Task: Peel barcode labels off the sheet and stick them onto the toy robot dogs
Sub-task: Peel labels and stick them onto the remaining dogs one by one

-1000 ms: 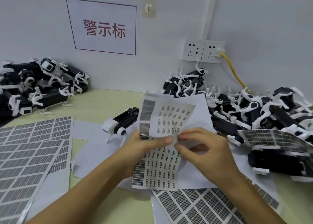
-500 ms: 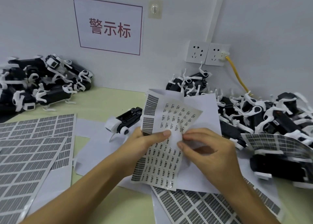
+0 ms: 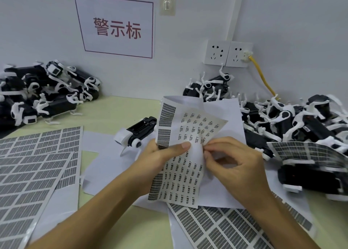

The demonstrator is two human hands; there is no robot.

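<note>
A bent label sheet printed with small barcode labels is held up above the table's middle. My left hand grips it from the left, thumb pressed across its front. My right hand pinches at the sheet's right edge with thumb and fingertips; whether a label is lifted I cannot tell. One black-and-white toy robot dog lies on its side just behind my left hand. More toy dogs lie heaped at the back left and at the right.
Barcode sheets lie flat at the left and at the front; another curled sheet rests on the right heap. White backing paper covers the table's middle. A yellow cable hangs from the wall socket.
Both hands and the sheet stay in nearly the same place. My right fingertips have shifted slightly along the sheet's right edge. The camera has tilted a little.
</note>
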